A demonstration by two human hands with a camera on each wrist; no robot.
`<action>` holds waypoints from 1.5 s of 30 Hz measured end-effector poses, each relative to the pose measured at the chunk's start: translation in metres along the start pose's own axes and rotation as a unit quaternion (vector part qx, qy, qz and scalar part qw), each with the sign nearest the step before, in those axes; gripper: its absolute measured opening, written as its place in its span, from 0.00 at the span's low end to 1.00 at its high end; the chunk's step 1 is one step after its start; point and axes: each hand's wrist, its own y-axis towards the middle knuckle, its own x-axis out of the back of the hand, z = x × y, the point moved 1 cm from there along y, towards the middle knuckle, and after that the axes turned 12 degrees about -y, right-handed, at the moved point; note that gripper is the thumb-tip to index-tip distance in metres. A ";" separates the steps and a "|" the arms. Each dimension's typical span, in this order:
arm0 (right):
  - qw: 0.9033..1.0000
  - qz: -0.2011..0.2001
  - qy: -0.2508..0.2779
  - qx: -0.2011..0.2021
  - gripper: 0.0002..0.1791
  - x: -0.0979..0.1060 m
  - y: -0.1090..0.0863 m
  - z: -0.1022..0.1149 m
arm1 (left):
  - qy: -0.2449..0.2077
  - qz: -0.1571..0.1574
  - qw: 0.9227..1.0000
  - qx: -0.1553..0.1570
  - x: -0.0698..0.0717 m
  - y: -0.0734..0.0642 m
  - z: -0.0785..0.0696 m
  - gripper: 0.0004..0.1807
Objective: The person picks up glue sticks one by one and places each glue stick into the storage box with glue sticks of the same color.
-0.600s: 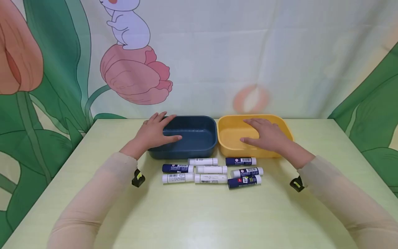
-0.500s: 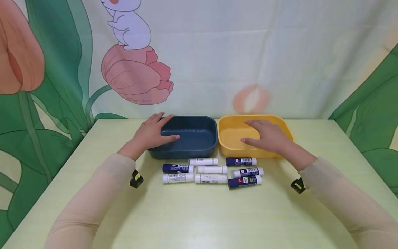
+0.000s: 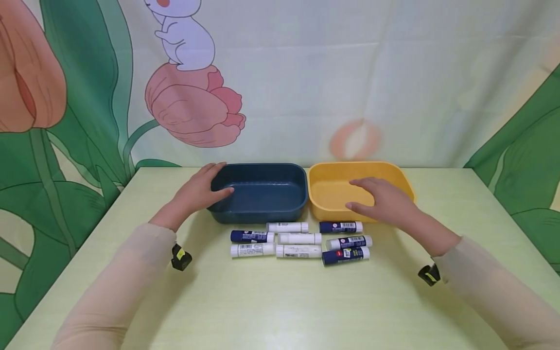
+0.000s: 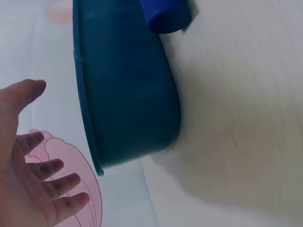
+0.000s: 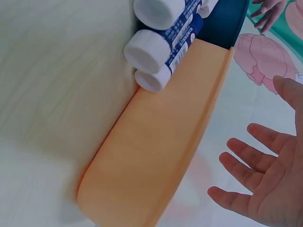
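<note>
My left hand point(image 3: 197, 192) hovers at the left end of the dark blue bin point(image 3: 258, 217), fingers spread and holding nothing. In the left wrist view, that hand point(image 4: 28, 184) shows beside the bin's rim. Over the yellow bin point(image 3: 334, 214), my right hand point(image 3: 387, 201) hangs with its thumb apart from the fingers and nothing in its grasp. The right wrist view shows its relaxed fingers point(image 5: 246, 165) off the rim. Several glue sticks lie in front of the bins, including a white one point(image 3: 299, 238) and a navy one point(image 3: 344, 255).
Both bins stand side by side at the back of the pale table point(image 3: 280, 301), against a printed curtain point(image 3: 297, 97). Small black cameras hang under each wrist, one by the left sleeve point(image 3: 181, 257). No glue stick shows inside either bin.
My left hand has drawn left, from over the blue bin to its left end. My right hand has shifted slightly right and towards me. The glue sticks and bins stay put.
</note>
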 end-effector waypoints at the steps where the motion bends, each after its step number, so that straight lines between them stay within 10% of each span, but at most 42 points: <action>1: 1.000 0.001 0.002 0.000 0.36 0.001 -0.002 0.001 | -0.006 0.000 1.000 0.002 0.001 -0.001 0.001 0.45; 19: 0.998 0.001 0.039 0.045 0.36 -0.001 -0.044 0.013 | -0.153 0.025 0.982 0.103 0.008 -0.008 0.030 0.42; 29: 0.995 0.019 0.018 0.098 0.38 -0.008 -0.057 0.017 | -0.312 0.095 0.933 0.150 0.007 -0.005 0.044 0.40; 45: 0.989 0.040 -0.004 0.140 0.31 -0.026 -0.060 0.030 | -0.466 0.122 0.854 0.198 -0.006 0.004 0.055 0.37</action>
